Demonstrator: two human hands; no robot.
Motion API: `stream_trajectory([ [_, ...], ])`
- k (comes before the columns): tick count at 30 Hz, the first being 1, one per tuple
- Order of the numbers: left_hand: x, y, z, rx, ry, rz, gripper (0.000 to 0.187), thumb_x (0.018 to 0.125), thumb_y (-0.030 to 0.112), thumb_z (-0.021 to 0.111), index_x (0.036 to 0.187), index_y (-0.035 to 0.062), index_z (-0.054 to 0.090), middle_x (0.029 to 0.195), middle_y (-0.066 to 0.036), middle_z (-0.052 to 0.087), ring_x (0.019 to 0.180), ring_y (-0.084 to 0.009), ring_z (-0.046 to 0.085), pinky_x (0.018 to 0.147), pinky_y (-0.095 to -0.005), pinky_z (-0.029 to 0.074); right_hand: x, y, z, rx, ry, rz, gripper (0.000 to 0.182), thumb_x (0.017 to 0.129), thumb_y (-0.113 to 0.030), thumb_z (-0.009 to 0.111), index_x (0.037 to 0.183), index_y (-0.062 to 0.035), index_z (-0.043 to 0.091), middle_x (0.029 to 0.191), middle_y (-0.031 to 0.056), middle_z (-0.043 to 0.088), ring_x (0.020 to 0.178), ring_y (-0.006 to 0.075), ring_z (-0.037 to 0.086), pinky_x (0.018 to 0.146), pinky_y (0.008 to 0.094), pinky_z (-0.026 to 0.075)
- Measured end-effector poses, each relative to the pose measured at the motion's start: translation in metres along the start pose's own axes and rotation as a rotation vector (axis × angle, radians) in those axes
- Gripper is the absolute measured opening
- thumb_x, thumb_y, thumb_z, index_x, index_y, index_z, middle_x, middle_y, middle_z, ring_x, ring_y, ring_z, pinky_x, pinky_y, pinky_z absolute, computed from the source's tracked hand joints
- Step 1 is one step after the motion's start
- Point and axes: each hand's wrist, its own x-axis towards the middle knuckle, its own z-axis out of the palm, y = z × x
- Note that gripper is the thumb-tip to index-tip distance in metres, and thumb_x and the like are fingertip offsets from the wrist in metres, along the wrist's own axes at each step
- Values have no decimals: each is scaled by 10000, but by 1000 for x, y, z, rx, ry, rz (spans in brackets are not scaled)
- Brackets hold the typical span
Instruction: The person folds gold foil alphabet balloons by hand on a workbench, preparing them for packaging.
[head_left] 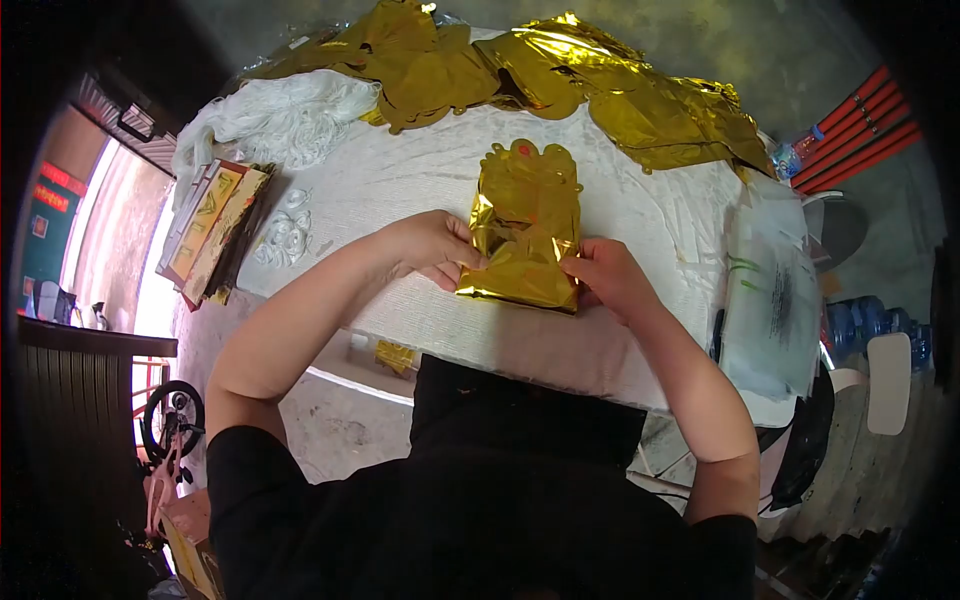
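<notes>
A shiny gold foil balloon (530,255), flat and partly folded, lies near the front of the white-covered table. Its scalloped far end carries a small red spot. My left hand (440,248) pinches the near left edge between thumb and fingers. On the opposite side, my right hand (608,276) has its thumb and fingers closed on the right edge. The undersides of the fingers on both hands are hidden.
More gold foil balloons (660,120) spread along the table's far edge. White string (285,115) heaps at the back left, beside stacked printed cardboard (213,232) and small string coils (285,235). Clear plastic bags (770,290) lie at the right.
</notes>
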Motion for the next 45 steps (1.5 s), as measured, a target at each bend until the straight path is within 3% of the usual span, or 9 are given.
stream_trajectory([
  [6, -18, -16, 8, -232, 74, 139, 255, 827, 207, 701, 993, 30, 620, 815, -37, 629, 686, -108, 609, 637, -249, 538, 4, -6, -1, 45, 30, 43, 187, 838, -147, 622, 806, 36, 599, 712, 83, 606, 585, 154, 607, 475, 304, 514],
  [8, -24, -24, 23, 229, 582, 580, 310, 841, 197, 671, 1088, 31, 587, 975, -65, 636, 860, -163, 622, 777, -316, 526, 4, -8, -4, 34, -40, 120, 191, 873, -199, 605, 931, -19, 583, 787, 63, 623, 645, 143, 616, 537, 300, 521],
  [11, -35, -33, 41, 987, 675, 1099, 388, 851, 217, 631, 1200, 63, 561, 1221, -94, 569, 1135, -233, 542, 996, -413, 410, 2, -13, -2, 15, -44, 128, 188, 875, -198, 603, 930, -19, 583, 785, 65, 622, 644, 151, 624, 536, 306, 526],
  [17, -35, -45, 66, 1030, 384, 868, 515, 858, 277, 600, 1337, 127, 487, 1416, -84, 429, 1363, -245, 339, 1134, -478, 183, 2, -12, -1, 60, -48, 126, 196, 881, -198, 596, 946, -14, 580, 807, 61, 634, 678, 153, 643, 553, 301, 537],
  [24, -34, -47, 67, 1031, 411, 882, 510, 850, 281, 610, 1324, 130, 499, 1401, -84, 447, 1349, -252, 357, 1122, -492, 206, -21, -14, -4, 209, -6, -31, 254, 898, -145, 582, 1098, 11, 577, 838, 39, 648, 686, 115, 637, 580, 246, 521],
  [29, -34, -47, 68, 1047, 429, 898, 489, 846, 283, 616, 1299, 123, 528, 1396, -88, 453, 1339, -259, 368, 1116, -495, 218, -29, -1, 4, -851, 425, -944, 321, 848, -23, 589, 1169, -27, 575, 1099, 121, 609, 989, 283, 607, 823, 384, 501],
  [30, -34, -47, 68, 1048, 420, 899, 489, 846, 283, 616, 1299, 123, 528, 1396, -88, 453, 1339, -259, 368, 1116, -495, 218, -31, -1, 9, -822, 246, -886, 367, 867, -71, 559, 1229, -11, 540, 1300, 185, 489, 1224, 342, 459, 1024, 459, 367],
  [36, -35, -45, 65, 1027, 394, 873, 495, 846, 277, 619, 1306, 121, 523, 1396, -93, 453, 1347, -261, 360, 1122, -492, 206, -26, 14, 19, -1190, 11, -743, 602, 924, -268, 508, 1403, 41, 314, 1492, 183, 279, 1411, 310, 212, 1157, 475, 98],
  [45, -41, -41, 57, 967, 291, 843, 517, 840, 219, 620, 1325, 86, 498, 1434, -110, 411, 1398, -269, 275, 1144, -497, 140, -30, 13, 18, -1289, 3, -777, 763, 900, -415, 527, 1441, 32, 227, 1513, 198, 218, 1426, 304, 168, 1157, 487, 67],
])
